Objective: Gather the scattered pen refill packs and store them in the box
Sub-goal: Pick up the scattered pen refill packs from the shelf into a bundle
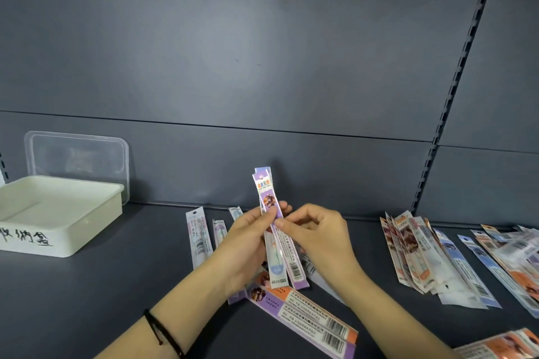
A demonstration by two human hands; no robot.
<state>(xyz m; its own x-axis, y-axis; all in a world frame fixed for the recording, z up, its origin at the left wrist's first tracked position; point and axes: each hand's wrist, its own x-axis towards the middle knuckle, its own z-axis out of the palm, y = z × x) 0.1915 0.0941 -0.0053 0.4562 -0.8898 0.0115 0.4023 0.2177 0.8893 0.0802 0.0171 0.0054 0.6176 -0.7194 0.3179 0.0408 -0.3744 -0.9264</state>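
Packs [266, 192] bunched upright at centre: gripped in left hand [248, 245], pinched by right hand [315, 234], probably squaring for one carry. Box [96, 221] open at 9 o'clock; loose pile [431, 253] at 3 o'clock.

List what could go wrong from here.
1. The long purple-and-white refill packs pinched between left hand and right hand sit unevenly; one might slip out.
2. The cream plastic box sits far left, so the carry could shed packs.
3. The fanned pile of orange-and-blue packs on the right could get overlooked.
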